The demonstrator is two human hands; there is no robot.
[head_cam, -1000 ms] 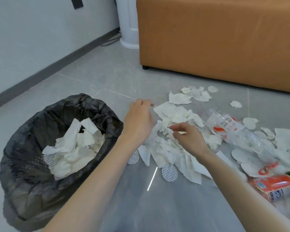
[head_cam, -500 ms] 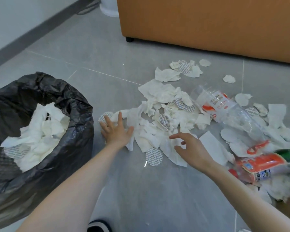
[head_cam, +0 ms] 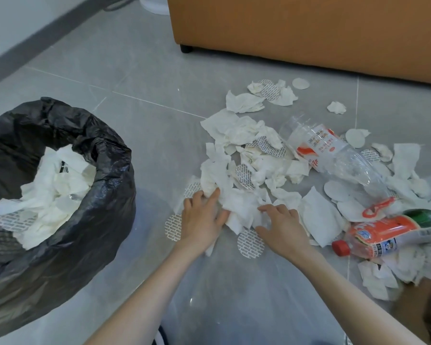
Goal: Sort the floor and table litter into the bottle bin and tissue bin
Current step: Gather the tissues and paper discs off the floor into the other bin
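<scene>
While torn tissue litters the floor (head_cam: 135,83): the sort looks about part done, by my judgement, and no further.
Tissue bin (head_cam: 90,245): black-bagged, at 9 o'clock of the hands, already holding a heap of white tissue and a few round seals.
Left to do: most of the litter. Tissue scraps and round seals (head_cam: 248,244) spread from 12 round to 3 o'clock.
Bottles: a clear bottle (head_cam: 334,155) at 1 o'clock and an orange-labelled bottle (head_cam: 393,235) with a red cap at 3 o'clock, both on their sides and unbinned. No bottle bin is in view.
Tissue clump (head_cam: 241,207): on the floor between the two hands, touching both.
Left hand (head_cam: 202,217): fingers spread and fairly straight, pressing the clump's left edge, grasping nothing.
Right hand (head_cam: 281,225): fingers bent down onto the clump's right side. Whether they have pinched it, I cannot tell.
Worktop: none in view.
</scene>
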